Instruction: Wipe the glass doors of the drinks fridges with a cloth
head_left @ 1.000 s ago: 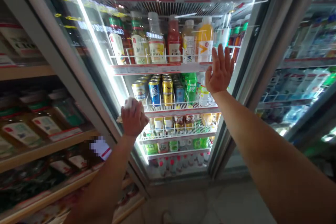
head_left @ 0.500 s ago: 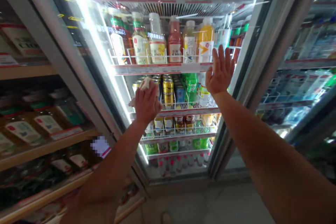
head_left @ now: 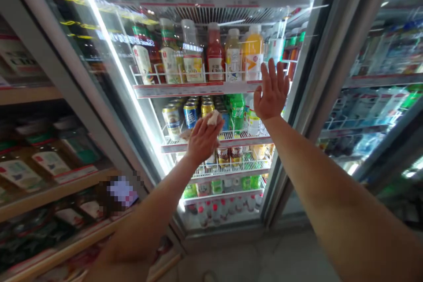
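Observation:
My left hand [head_left: 202, 141] presses a pale crumpled cloth [head_left: 214, 118] to the glass door [head_left: 158, 110] of a lit drinks fridge. Part of the cloth sticks out past the fingertips; the rest is hidden under the palm. Higher up and to the right, my right hand [head_left: 271, 94] lies flat on the same glass, fingers spread, holding nothing. Behind the pane, gold and blue cans [head_left: 191, 115] stand near my left hand, and an orange juice bottle [head_left: 254, 53] is by my right fingertips.
A metal door frame [head_left: 307, 92] runs down the right side, with another stocked fridge [head_left: 373, 101] beyond it. On the left, wooden shelves [head_left: 29, 92] carry bottles. A grey floor [head_left: 244, 260] shows at the bottom.
My left hand has slid right across the glass with the cloth, uncovering cans on the left. My right hand stays spread in about the same spot on the door. The view has shifted slightly.

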A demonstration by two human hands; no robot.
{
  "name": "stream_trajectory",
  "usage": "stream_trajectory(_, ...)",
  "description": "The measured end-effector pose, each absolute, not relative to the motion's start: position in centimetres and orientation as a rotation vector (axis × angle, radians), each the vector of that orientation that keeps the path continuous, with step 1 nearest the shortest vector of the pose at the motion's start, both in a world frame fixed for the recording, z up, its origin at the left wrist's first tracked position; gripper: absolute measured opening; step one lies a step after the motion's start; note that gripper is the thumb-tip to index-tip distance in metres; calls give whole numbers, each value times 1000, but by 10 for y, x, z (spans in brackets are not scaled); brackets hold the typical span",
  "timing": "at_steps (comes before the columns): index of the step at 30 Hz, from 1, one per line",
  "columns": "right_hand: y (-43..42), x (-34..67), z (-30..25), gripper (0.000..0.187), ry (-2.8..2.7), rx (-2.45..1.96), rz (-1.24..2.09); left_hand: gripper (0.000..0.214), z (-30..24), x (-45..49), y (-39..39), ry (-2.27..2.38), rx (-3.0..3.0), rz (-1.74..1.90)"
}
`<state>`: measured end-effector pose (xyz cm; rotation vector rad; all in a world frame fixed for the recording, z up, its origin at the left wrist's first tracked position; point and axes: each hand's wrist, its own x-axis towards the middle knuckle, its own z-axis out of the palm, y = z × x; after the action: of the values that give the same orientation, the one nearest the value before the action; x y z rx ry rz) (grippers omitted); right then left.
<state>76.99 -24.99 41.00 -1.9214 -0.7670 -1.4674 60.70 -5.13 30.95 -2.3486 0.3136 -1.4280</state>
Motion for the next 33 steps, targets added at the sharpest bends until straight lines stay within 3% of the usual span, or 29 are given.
stream_trajectory(4, -250, 773, 409, 65, -781, -1893, -1504, 63, 380, 613, -45, 34, -2353, -1714)
stream_trajectory(7, -251, 772, 409, 65, -800, -1925, -1506, 60, 401, 617, -48, -98, -2332, -1826)
stream_trajectory(14, -250, 771, 409, 62, -765, -1946, -1552, 67, 317, 619, -68, 316, -2329, -1481)
stream_trajectory(23, -249, 776, 406, 62, -774, -1891, -1600, 69, 363, 616, -44, 85, -2259, -1779)
stream_trajectory(29, -249, 782, 411, 61, -808, -1843, -1574, 69, 307, 624, -71, 128, -2377, -1710)
stream_trajectory(33, -248, 758, 378, 58, -854, -1699, -1482, 77, 283, 641, -96, 94, -2495, -1790)
